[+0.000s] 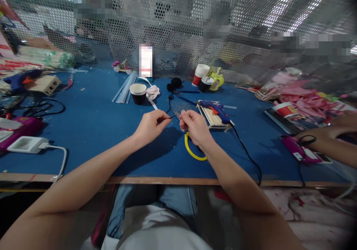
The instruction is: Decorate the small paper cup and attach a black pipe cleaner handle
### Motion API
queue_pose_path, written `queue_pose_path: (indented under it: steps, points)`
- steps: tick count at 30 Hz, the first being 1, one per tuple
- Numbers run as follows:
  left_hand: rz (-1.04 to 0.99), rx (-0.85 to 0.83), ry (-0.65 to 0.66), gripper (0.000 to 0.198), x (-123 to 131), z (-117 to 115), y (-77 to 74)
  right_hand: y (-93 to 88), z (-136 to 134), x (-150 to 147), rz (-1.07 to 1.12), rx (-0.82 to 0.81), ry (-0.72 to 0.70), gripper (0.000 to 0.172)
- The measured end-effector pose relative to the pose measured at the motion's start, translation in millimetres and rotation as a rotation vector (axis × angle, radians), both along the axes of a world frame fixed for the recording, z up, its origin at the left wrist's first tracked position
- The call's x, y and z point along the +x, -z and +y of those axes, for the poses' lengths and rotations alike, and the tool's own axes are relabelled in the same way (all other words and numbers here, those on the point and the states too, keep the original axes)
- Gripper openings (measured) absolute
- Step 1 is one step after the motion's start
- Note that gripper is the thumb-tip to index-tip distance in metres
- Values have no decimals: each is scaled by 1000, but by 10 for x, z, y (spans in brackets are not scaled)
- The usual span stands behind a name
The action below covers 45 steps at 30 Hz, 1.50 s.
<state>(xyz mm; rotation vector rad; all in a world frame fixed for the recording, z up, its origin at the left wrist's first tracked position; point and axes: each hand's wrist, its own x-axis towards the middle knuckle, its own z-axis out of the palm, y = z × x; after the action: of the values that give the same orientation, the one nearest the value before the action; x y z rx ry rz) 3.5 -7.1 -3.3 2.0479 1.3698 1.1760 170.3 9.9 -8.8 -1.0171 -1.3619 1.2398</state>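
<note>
My left hand (153,125) is closed in a pinch on the end of a black yarn (169,105), which runs back across the blue table toward a small black yarn ball (176,82). Facing it, my right hand (195,126) is closed with thumb and fingertips together. A thin greyish piece (175,113) sticks out from those fingers toward the yarn end; its kind is too small to tell. Partly under my right hand lies a yellow ring-shaped thing (192,154). Just beyond that hand, a blue glue gun (216,109) rests on a small rack of wooden sticks (213,120).
A black paper cup (138,95), white ribbon (153,92) and clear glue sticks (122,90) stand behind my left hand. A lit phone (146,61) leans on the mesh screen. Purple power strips (299,151) lie at both sides. Another person's arm (329,142) reaches in at right.
</note>
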Motion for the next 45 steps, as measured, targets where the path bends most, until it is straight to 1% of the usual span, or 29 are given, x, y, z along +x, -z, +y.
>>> queue_pose_path:
  steps: [3, 5, 8, 10, 16, 19, 22, 24, 26, 28, 32, 37, 40, 41, 43, 45]
  points:
    - [67, 77, 10, 13, 5, -13, -8, -28, -9, 25, -142, -28, -32, 46]
    - [107, 138, 25, 11, 10, -19, 1, -62, -31, 25, -280, -11, -56, 51]
    - [161, 207, 46, 11, 20, -25, 25, -110, -65, 11, -467, 110, -100, 49]
    - [203, 206, 57, 13, 24, -25, 38, -125, -73, 9, -515, 169, -127, 45]
    - [306, 140, 103, 21, 3, 7, 47, -121, -49, 46, -516, 218, -168, 35]
    - [321, 130, 95, 20, -16, 26, 41, -134, -46, 57, -478, 183, -197, 32]
    - [312, 145, 81, 19, -25, 31, 31, -138, -34, 67, -400, 60, -226, 39]
    - [307, 155, 80, 19, -23, 26, 25, -131, -20, 74, -384, -20, -194, 48]
    - [311, 161, 83, 20, -16, 17, 23, -122, -10, 76, -406, -61, -152, 55]
    - [322, 160, 86, 20, -9, 6, 27, -114, -10, 74, -444, -50, -149, 53]
    - [341, 146, 91, 18, -3, -4, 43, -119, -25, 71, -476, 47, -172, 41]
    - [351, 149, 104, 21, -11, 8, 50, -160, -39, 78, -518, 143, -169, 31]
    - [332, 130, 128, 18, -16, 15, 45, -165, -43, 71, -472, 153, -172, 23]
    - [321, 127, 132, 17, -17, 16, 43, -159, -41, 69, -440, 136, -188, 22]
    - [307, 128, 124, 17, -19, 15, 38, -140, -29, 68, -367, 81, -219, 30]
    - [307, 134, 107, 18, -21, 12, 32, -120, -11, 72, -328, 23, -207, 35]
